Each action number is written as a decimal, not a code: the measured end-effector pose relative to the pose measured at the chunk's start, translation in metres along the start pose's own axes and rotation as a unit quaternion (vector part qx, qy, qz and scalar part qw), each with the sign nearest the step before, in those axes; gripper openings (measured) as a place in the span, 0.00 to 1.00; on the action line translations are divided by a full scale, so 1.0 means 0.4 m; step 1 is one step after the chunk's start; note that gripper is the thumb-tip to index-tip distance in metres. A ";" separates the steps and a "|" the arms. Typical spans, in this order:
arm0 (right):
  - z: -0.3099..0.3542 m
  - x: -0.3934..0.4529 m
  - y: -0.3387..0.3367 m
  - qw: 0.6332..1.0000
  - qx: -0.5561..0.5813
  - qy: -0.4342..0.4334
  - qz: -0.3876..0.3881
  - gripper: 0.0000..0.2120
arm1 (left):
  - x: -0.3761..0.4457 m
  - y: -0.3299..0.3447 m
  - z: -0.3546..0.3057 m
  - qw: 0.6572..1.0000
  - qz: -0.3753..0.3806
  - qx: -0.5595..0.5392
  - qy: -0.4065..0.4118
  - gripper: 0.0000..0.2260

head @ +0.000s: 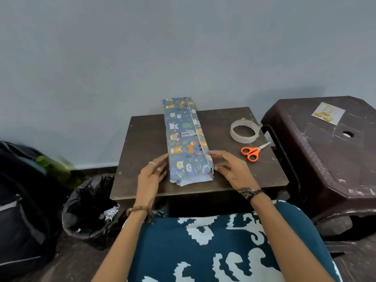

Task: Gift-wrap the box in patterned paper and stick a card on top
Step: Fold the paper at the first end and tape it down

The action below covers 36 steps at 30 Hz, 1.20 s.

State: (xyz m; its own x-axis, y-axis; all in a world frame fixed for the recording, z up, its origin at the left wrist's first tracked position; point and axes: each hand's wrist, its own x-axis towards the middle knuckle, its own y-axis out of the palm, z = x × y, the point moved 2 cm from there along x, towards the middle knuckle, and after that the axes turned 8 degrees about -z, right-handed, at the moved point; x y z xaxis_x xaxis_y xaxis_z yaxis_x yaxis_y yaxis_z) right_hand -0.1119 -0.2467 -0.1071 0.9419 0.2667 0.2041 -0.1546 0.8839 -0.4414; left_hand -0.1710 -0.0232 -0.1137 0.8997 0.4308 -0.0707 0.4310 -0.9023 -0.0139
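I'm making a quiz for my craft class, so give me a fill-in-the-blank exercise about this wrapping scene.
1. The scissors beside the tape roll have ____ handles.
2. The card lies on the brown ____, not on the table.
3. The left hand and right hand flank the ____ end of the wrapped box.

Missing words: orange; stool; near

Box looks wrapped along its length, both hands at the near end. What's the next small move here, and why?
Probably reach the right hand to the tape roll beside the scissors. The wrapped box lies on the small table with its near end folded but rumpled and no tape plainly visible there, while the left hand touches its side to steady it. The card sits unused on the stool.
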 end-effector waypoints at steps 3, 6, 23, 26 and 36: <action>0.010 -0.008 0.004 0.999 -0.007 -0.024 0.021 0.23 | -0.022 -0.015 -0.003 0.997 0.060 0.038 0.041 0.23; 0.006 -0.008 0.009 0.999 -0.006 -0.031 0.001 0.22 | -0.018 -0.019 0.004 0.990 0.088 0.089 0.060 0.23; -0.020 0.005 0.047 0.967 -0.125 -0.175 -0.135 0.07 | 0.010 0.003 0.017 0.901 0.021 0.285 0.325 0.10; -0.009 0.009 0.044 0.950 -0.188 -0.208 -0.139 0.09 | 0.021 -0.004 0.005 0.821 0.017 0.376 0.429 0.07; 0.002 0.026 0.040 0.900 -0.277 -0.321 -0.097 0.09 | 0.020 0.006 0.008 0.710 0.039 0.372 0.596 0.03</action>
State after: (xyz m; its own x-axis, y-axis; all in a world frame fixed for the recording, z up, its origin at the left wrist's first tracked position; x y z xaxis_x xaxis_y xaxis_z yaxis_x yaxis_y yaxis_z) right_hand -0.1048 -0.2296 -0.1111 0.5411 0.4522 0.7090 0.3340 0.6582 -0.6747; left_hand -0.1631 -0.0221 -0.1175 0.5298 -0.3131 0.7882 0.6191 -0.4925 -0.6118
